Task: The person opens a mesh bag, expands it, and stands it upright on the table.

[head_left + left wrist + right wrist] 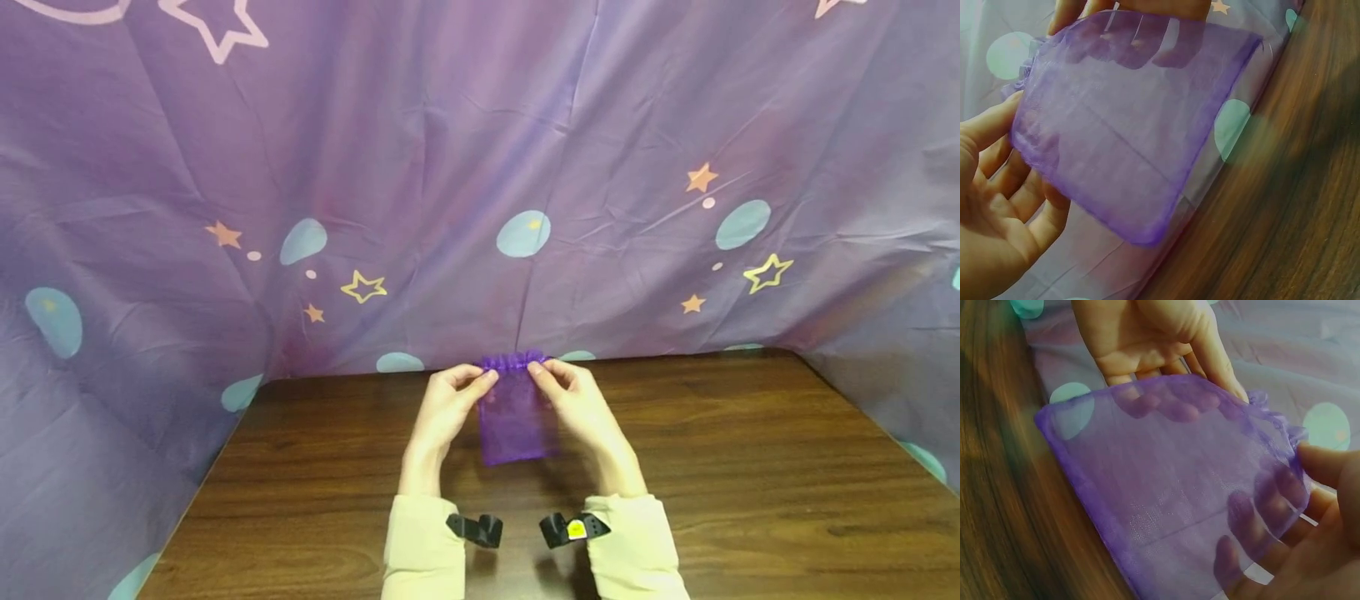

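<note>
A sheer purple organza drawstring bag point(514, 423) hangs upright between both hands, its ruffled mouth at the top. My left hand point(448, 408) pinches the left end of the gathered top between thumb and fingers. At the other end of the mouth, my right hand point(581, 408) pinches in the same way. Through the thin cloth of the bag point(1116, 144) in the left wrist view, the fingers behind it show. The right wrist view gives the bag point(1154, 481) flat and see-through, with nothing visible inside.
Below the hands lies a dark brown wooden table point(315, 483). Behind and beside it hangs a purple cloth point(450, 167) printed with stars and blue ovals, meeting the table's back edge. Black straps point(477, 530) sit at the cuffs of the pale sleeves point(424, 550).
</note>
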The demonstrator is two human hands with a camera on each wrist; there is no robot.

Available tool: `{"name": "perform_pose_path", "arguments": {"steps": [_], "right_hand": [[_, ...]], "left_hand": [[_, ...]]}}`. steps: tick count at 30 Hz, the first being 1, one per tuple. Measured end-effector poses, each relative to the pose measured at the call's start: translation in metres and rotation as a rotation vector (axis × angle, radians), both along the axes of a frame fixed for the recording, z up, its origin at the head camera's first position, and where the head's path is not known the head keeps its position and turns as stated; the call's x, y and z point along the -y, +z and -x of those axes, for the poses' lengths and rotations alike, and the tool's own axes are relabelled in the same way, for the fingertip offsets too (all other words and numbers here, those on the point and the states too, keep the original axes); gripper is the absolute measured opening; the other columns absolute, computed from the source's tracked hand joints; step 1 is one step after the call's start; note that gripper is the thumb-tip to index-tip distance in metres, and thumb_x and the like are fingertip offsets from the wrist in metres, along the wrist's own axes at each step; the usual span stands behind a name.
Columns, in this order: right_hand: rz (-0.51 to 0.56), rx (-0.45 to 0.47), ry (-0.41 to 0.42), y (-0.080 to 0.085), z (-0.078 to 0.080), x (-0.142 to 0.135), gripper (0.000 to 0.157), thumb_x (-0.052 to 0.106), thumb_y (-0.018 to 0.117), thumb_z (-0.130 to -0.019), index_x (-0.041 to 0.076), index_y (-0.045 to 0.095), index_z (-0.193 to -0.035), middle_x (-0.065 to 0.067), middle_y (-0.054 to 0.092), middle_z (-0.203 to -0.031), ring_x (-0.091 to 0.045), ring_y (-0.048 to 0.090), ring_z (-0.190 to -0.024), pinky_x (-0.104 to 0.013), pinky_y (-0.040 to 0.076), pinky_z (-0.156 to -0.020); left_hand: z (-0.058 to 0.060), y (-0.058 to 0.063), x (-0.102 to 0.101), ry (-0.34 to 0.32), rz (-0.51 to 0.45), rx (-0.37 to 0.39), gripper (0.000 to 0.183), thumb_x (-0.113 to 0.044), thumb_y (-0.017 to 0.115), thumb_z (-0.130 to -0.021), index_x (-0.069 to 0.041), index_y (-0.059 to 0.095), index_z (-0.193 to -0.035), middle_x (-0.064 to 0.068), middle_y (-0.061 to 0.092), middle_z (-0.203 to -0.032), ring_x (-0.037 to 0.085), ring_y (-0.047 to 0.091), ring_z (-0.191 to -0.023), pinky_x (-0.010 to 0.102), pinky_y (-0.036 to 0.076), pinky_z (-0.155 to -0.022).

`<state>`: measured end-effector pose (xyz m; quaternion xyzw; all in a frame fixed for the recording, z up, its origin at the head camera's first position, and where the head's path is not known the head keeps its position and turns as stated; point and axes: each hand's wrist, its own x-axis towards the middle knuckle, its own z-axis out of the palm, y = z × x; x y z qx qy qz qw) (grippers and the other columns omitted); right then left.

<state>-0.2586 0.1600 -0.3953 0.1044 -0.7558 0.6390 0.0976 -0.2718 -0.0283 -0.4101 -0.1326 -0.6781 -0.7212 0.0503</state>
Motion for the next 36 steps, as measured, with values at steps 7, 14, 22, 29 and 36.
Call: {"name": "perform_pose_path", "arguments": {"steps": [7,14,22,29,36], "right_hand": [[-0.007,-0.051,-0.044,0.0022,-0.0009,0.0005,0.024,0.011,0.06,-0.097,-0.009,0.066,-0.086,0.001,0.053,-0.068,-0.011,0.048,-0.064,-0.022,0.04,-0.058],[0.04,-0.065,-0.081,-0.0015,0.0002,0.0036,0.021,0.01,0.062,-0.096,-0.01,0.069,-0.093,-0.005,0.062,-0.075,-0.011,0.053,-0.07,-0.022,0.043,-0.063],[0.1,-0.06,-0.091,-0.0055,-0.0002,0.008,0.019,0.007,0.063,-0.095,-0.011,0.069,-0.094,-0.006,0.065,-0.078,-0.011,0.056,-0.071,-0.022,0.046,-0.065],[0.147,-0.053,-0.073,-0.0029,0.0023,0.0072,0.021,0.008,0.063,-0.095,-0.013,0.068,-0.096,-0.001,0.065,-0.077,-0.01,0.056,-0.07,-0.022,0.046,-0.064],[0.151,-0.048,-0.1,-0.0024,0.0022,0.0047,0.021,0.007,0.063,-0.095,-0.013,0.068,-0.1,-0.003,0.067,-0.081,-0.01,0.057,-0.075,-0.021,0.046,-0.067]], "left_hand": [[0.0025,0.0003,-0.0003,0.036,-0.047,0.003,0.02,-0.012,0.071,-0.09,0.008,0.069,-0.091,0.001,0.065,-0.069,0.012,0.061,-0.064,0.027,0.05,-0.066],[0.0022,-0.0031,-0.0004,0.066,-0.074,0.028,0.023,-0.013,0.072,-0.09,0.009,0.069,-0.094,0.001,0.067,-0.072,0.01,0.063,-0.063,0.028,0.052,-0.062],[0.0012,-0.0063,-0.0002,0.102,-0.096,0.012,0.026,-0.014,0.071,-0.09,0.011,0.068,-0.096,0.0,0.065,-0.069,0.011,0.063,-0.06,0.025,0.05,-0.059],[0.0026,-0.0038,-0.0014,0.113,-0.114,-0.011,0.025,-0.014,0.072,-0.09,0.01,0.068,-0.094,0.0,0.065,-0.068,0.011,0.063,-0.059,0.026,0.048,-0.059],[0.0036,-0.0032,-0.0045,0.115,-0.126,-0.009,0.022,-0.015,0.072,-0.09,0.007,0.069,-0.093,0.0,0.066,-0.068,0.012,0.064,-0.059,0.025,0.047,-0.058]]}}
